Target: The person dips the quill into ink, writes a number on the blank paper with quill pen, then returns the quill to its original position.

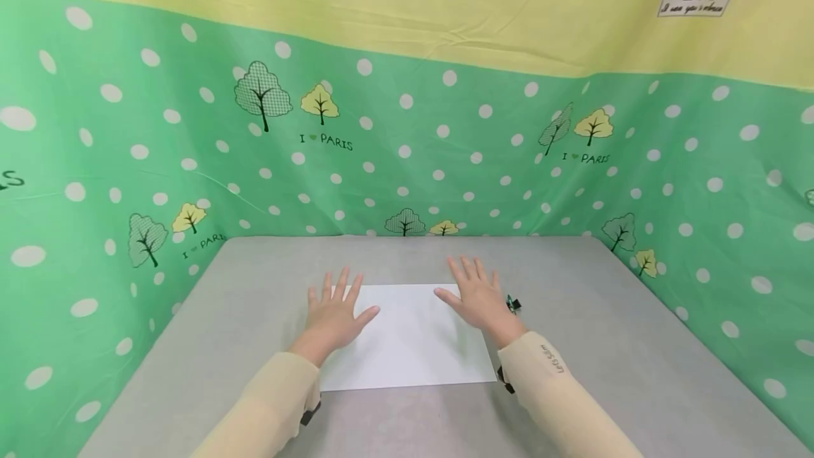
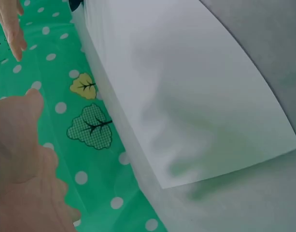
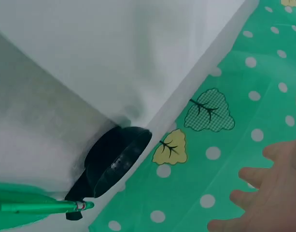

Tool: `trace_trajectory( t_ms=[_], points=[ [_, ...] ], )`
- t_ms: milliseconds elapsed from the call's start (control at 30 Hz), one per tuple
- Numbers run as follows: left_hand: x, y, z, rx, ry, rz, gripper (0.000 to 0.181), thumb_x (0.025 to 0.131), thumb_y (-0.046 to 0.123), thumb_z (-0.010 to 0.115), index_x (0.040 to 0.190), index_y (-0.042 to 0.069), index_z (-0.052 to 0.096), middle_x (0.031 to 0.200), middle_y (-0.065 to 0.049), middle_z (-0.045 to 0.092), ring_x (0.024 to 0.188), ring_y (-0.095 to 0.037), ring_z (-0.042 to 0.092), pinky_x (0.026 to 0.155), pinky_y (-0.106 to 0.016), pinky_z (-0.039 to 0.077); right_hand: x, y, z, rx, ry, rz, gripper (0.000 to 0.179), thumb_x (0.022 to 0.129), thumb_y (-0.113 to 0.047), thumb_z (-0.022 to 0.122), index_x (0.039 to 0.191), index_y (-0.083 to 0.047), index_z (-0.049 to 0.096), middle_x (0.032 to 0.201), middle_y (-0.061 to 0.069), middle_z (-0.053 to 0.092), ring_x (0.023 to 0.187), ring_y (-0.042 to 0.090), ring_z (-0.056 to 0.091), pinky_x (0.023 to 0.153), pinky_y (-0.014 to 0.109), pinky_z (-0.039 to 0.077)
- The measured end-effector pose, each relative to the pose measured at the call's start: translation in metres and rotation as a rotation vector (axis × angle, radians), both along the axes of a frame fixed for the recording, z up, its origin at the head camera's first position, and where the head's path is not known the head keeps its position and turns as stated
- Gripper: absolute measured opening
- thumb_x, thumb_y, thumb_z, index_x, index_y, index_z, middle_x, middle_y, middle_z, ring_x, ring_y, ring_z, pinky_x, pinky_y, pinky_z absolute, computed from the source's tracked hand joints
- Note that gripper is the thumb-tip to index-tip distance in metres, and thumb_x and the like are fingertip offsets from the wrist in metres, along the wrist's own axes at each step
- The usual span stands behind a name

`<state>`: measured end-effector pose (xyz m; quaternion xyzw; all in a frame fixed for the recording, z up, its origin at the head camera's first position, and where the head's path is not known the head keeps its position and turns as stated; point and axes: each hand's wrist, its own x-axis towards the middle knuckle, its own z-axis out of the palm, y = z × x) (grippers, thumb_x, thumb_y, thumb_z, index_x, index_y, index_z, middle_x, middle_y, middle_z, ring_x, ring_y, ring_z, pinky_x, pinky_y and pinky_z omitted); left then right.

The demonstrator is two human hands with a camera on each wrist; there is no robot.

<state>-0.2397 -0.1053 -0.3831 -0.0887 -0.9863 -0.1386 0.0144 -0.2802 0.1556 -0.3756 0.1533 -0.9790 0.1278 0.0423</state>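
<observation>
A blank white sheet of paper (image 1: pixel 407 338) lies flat on the grey table. My left hand (image 1: pixel 333 320) hovers over its left side, fingers straight and spread. Over its right side hovers my right hand (image 1: pixel 480 300), also with spread fingers and holding nothing. Soft shadows fall on the sheet (image 2: pixel 201 96) in the left wrist view, where part of the left hand (image 2: pixel 22 164) shows. Just past the right hand lies a small black and green item (image 1: pixel 512 304). The right wrist view shows a rounded black object (image 3: pixel 119 159) at a paper corner, with a slim green pen-like piece (image 3: pixel 46 207) beside it.
Behind and beside the grey table (image 1: pixel 591 345) hangs a green polka-dot cloth (image 1: pixel 439 140) with tree prints and a yellow upper band. Its lower edge meets the table's back and sides.
</observation>
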Motion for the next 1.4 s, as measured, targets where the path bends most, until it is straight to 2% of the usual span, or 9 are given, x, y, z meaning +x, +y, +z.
trace_trajectory(
  t_ms=[267, 533, 800, 1000, 1233, 1400],
  points=[
    [0.004, -0.006, -0.003, -0.003, 0.013, -0.015, 0.072, 0.094, 0.050, 0.042, 0.147, 0.007, 0.020, 0.151, -0.018, 0.005, 0.135, -0.042, -0.005, 0.102, -0.063, -0.003, 0.000, 0.017, 0.001, -0.021, 0.010, -0.030, 0.073, 0.093, -0.054, 0.040, 0.148, -0.011, 0.017, 0.149, 0.020, 0.017, 0.136, 0.040, 0.005, 0.102, 0.064, 0.001],
    [0.005, -0.011, -0.012, -0.025, 0.005, -0.025, 0.071, 0.093, 0.049, 0.044, 0.146, 0.006, 0.023, 0.151, -0.019, 0.009, 0.135, -0.043, -0.003, 0.102, -0.063, 0.000, -0.002, 0.036, -0.001, -0.019, 0.016, -0.071, 0.073, 0.093, -0.051, 0.043, 0.147, -0.008, 0.018, 0.147, 0.023, 0.019, 0.134, 0.044, 0.010, 0.100, 0.066, 0.005],
    [0.009, -0.015, -0.017, -0.018, -0.016, -0.034, 0.070, 0.094, 0.047, 0.044, 0.145, 0.005, 0.025, 0.151, -0.019, 0.010, 0.135, -0.043, 0.000, 0.102, -0.063, 0.003, -0.004, 0.056, -0.002, -0.019, 0.016, -0.095, 0.075, 0.093, -0.053, 0.040, 0.147, -0.005, 0.017, 0.146, 0.026, 0.019, 0.133, 0.046, 0.010, 0.099, 0.068, 0.009],
    [0.012, -0.018, -0.022, 0.000, -0.028, -0.046, 0.069, 0.093, 0.046, 0.046, 0.145, 0.005, 0.026, 0.150, -0.020, 0.012, 0.135, -0.043, 0.001, 0.102, -0.063, 0.005, -0.003, 0.067, -0.004, -0.022, 0.003, -0.117, 0.077, 0.093, -0.055, 0.037, 0.146, -0.003, 0.016, 0.146, 0.028, 0.016, 0.131, 0.048, 0.009, 0.097, 0.070, 0.007],
    [0.015, -0.022, -0.030, -0.008, -0.046, -0.063, 0.069, 0.093, 0.047, 0.046, 0.144, 0.005, 0.027, 0.149, -0.021, 0.015, 0.134, -0.044, 0.004, 0.102, -0.064, 0.008, 0.000, 0.081, -0.008, -0.078, -0.025, -0.100, 0.076, 0.095, -0.051, 0.037, 0.145, 0.003, 0.015, 0.142, 0.032, 0.022, 0.128, 0.051, 0.019, 0.100, 0.062, 0.020],
    [0.018, -0.023, -0.033, -0.005, -0.035, -0.069, 0.068, 0.093, 0.045, 0.048, 0.143, 0.004, 0.030, 0.148, -0.022, 0.018, 0.134, -0.045, 0.007, 0.102, -0.064, 0.008, 0.002, 0.088, -0.010, -0.115, -0.083, -0.129, 0.078, 0.095, -0.052, 0.038, 0.145, 0.002, 0.012, 0.140, 0.035, 0.024, 0.126, 0.051, 0.023, 0.097, 0.063, 0.024]
  ],
)
